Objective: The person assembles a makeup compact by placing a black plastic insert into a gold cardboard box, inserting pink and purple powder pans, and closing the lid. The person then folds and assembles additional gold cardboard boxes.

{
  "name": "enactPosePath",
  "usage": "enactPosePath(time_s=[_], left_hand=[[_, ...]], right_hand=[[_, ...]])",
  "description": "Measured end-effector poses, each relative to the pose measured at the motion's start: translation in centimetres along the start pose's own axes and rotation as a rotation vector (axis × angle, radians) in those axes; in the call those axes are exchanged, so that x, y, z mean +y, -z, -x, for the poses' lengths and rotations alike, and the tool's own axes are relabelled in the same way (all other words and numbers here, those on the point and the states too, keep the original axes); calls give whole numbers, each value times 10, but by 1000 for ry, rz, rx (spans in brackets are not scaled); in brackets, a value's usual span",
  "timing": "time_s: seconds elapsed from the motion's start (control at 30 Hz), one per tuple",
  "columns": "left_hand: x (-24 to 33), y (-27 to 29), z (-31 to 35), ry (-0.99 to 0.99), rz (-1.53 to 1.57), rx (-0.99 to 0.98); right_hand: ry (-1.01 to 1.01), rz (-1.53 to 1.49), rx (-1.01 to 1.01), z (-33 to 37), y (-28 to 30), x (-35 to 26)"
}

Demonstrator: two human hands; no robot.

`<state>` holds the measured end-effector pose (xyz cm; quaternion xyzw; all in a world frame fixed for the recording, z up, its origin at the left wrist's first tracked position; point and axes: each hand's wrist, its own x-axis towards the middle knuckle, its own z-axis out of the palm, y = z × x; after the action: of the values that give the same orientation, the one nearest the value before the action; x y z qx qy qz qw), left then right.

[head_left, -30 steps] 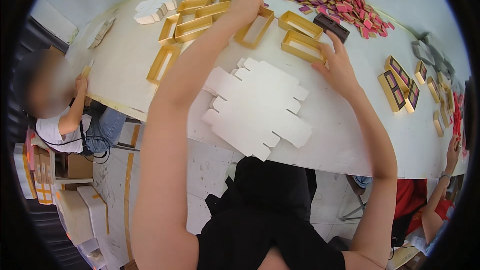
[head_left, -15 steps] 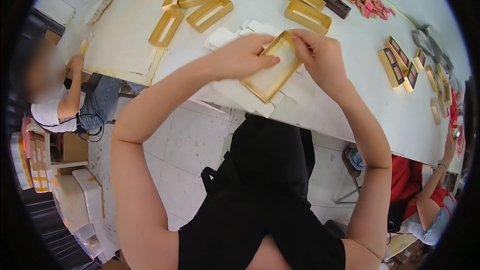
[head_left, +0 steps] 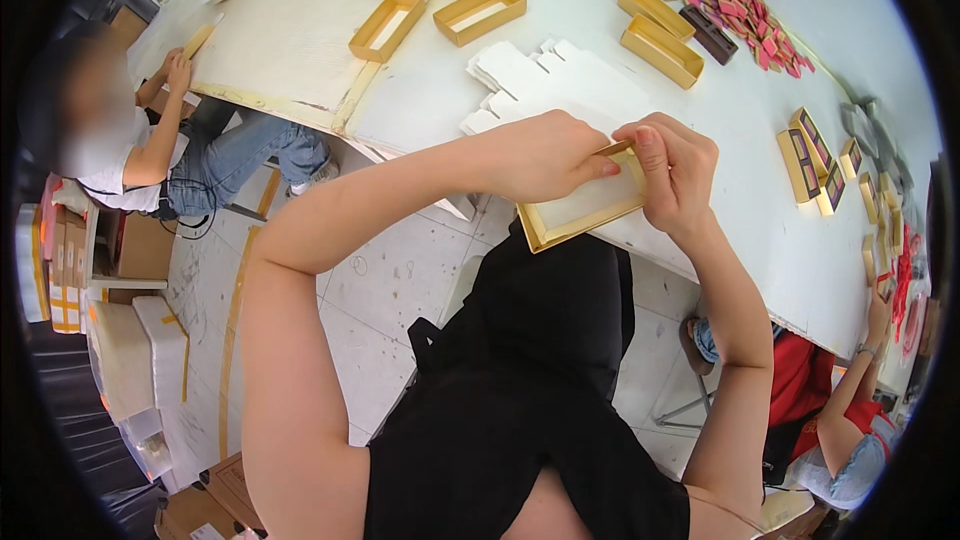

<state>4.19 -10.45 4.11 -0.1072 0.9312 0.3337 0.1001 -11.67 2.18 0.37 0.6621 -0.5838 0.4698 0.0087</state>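
Observation:
Both hands hold a gold rectangular cardboard box frame at the table's near edge, tilted, with a pale middle. My left hand is closed on its far left side, thumb along the rim. My right hand grips the far right corner, thumb on top and fingers curled. The hands hide part of the frame's far side. Just beyond them, flat white die-cut card pieces lie stacked on the table.
More gold frames stand far left, and two stand beside a dark brown block. Small pink and gold pieces form a heap at the back. Filled gold boxes stand right. Co-workers sit left and right.
The gold frame has turned in my hands and sits closer to the table edge. My right hand's fingers have curled further round its corner. The whole view has shifted, showing the table further right.

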Motion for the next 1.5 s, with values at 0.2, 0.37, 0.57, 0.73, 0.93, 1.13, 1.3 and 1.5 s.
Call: enactPosePath(time_s=[0.2,0.37,0.57,0.73,0.93,1.13,1.3,1.5], left_hand=[[-14,1,24,177,39,205],[-16,-10,26,168,-340,316],[-20,13,11,116,-413,498],[-46,26,-4,-149,35,1150],[-82,-5,16,-217,-425,221],[-59,4,28,-96,-488,55],[-68,10,22,-181,-525,51],[-44,42,16,-98,-147,53]], right_hand=[[-139,181,-143,-9,0,-3],[-181,253,-341,-17,-10,1],[-98,345,-220,-41,-23,21],[-688,330,-351,-115,-21,77],[-884,-205,-168,-145,-30,122],[-458,159,-288,-68,-2,84],[-398,53,-282,-13,27,45],[-95,160,13,11,41,-1]])
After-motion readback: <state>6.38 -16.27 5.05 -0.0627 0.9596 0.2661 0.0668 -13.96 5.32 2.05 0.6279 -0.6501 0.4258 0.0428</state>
